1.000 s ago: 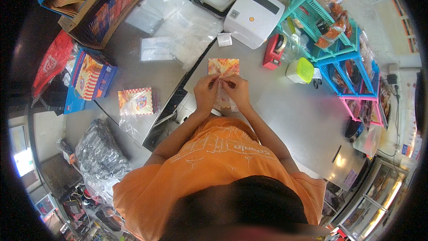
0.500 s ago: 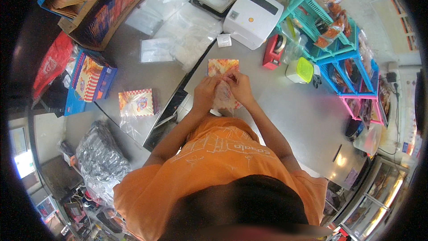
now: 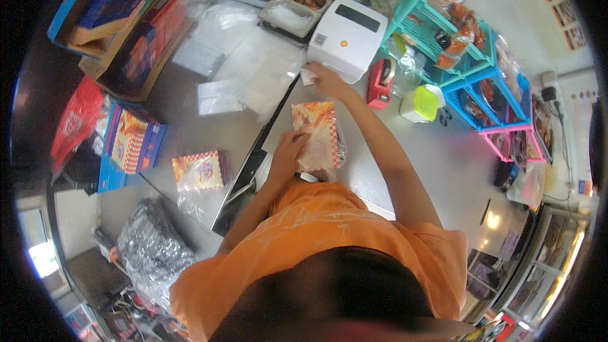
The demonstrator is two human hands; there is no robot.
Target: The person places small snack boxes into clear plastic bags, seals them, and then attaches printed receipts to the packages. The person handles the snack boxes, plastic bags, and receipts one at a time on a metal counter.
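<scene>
In front of me on the steel table lies a flat printed box [image 3: 315, 133] with a red-checked edge, inside a clear plastic bag. My left hand [image 3: 291, 152] grips its left side, the fingers curled over the edge. My right arm stretches forward to the front of a white label printer [image 3: 348, 35]. There my right hand [image 3: 326, 79] pinches a small white label [image 3: 308, 76]; I cannot tell whether the label is still attached to the printer. A second bagged box [image 3: 201, 171] of the same print rests to the left, past the gap between the tables.
Clear plastic bags [image 3: 250, 69] lie left of the printer. Flat cartons fill a cardboard box [image 3: 130, 82] at far left. A red tape dispenser [image 3: 380, 85], a green-lidded container [image 3: 420, 104] and stacked plastic baskets [image 3: 468, 82] stand on the right. Metal trays [image 3: 294, 12] sit behind.
My right hand has left the bagged box and moved forward to the label at the printer. My left hand has stayed by the box, whose printed face now shows more.
</scene>
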